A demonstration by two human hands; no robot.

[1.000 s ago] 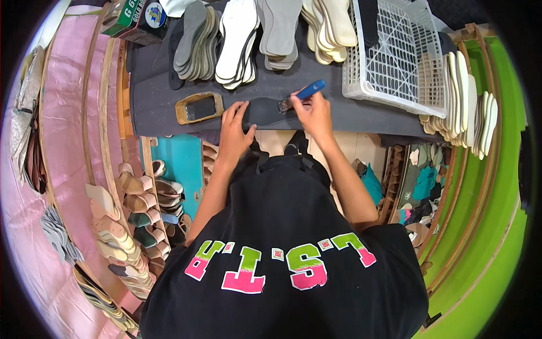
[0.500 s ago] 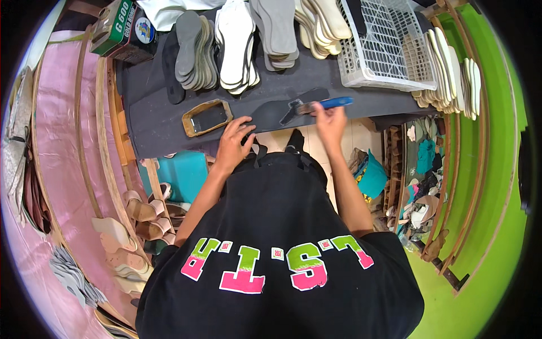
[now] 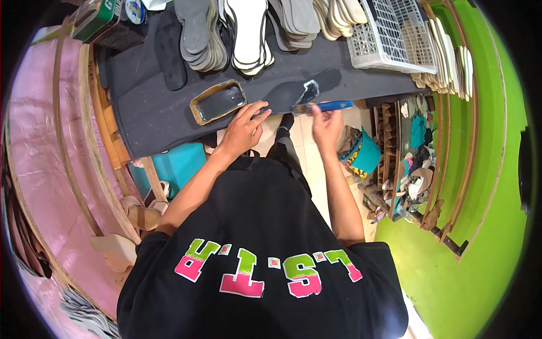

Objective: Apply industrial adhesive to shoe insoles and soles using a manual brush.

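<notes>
Watching remotely, I see the right hand (image 3: pixel 327 129) gripping a blue-handled brush (image 3: pixel 337 105) at a black insole (image 3: pixel 285 91), left hand (image 3: pixel 243 131) splayed by its end.

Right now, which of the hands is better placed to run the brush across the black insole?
Probably the right hand: it grips the blue-handled brush at the near edge of the black insole. The left hand holds no tool.

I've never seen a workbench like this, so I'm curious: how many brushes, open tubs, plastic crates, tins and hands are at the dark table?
Brush: 1
Open tub: 1
White plastic crate: 1
Green tin: 1
Hands: 2 (left hand, right hand)
Total: 6
</notes>
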